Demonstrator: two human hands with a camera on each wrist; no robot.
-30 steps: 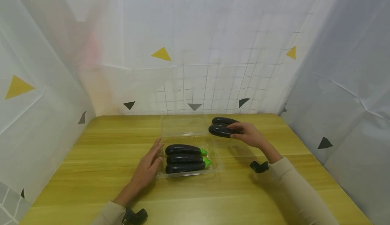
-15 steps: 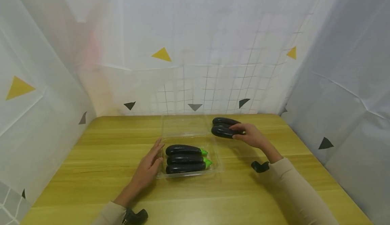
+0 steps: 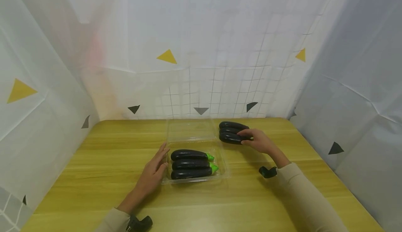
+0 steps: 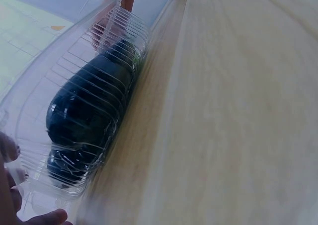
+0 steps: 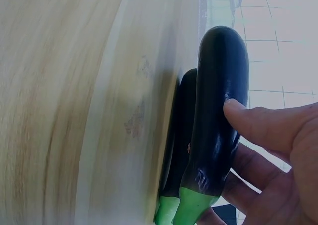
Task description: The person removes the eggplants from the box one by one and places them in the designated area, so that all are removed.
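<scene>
My right hand (image 3: 258, 141) pinches a dark eggplant (image 5: 218, 101) with green stem end, thumb on one side and fingers on the other. It lies frontmost of three eggplants grouped right of the box; the rear one (image 3: 232, 124) and a middle one (image 3: 228, 130) sit close behind it, and my fingers hide part of their right ends. Fairly straight fingers of my left hand (image 3: 152, 171) rest against the left side of a clear plastic clamshell box (image 3: 222, 162). Inside it, three eggplants (image 3: 190, 164) lie side by side, green ends to the right.
The box's clear lid (image 3: 190, 129) lies folded back toward the rear wall. Everything stands on a wooden table (image 3: 201, 207). White sheets (image 3: 201, 33) with coloured triangles enclose its back and sides. Each wrist bears a dark camera mount (image 3: 268, 171).
The eggplant in my right hand has shifted slightly right and toward me, and more of the middle eggplant now shows behind it. My left hand and the box stay put.
</scene>
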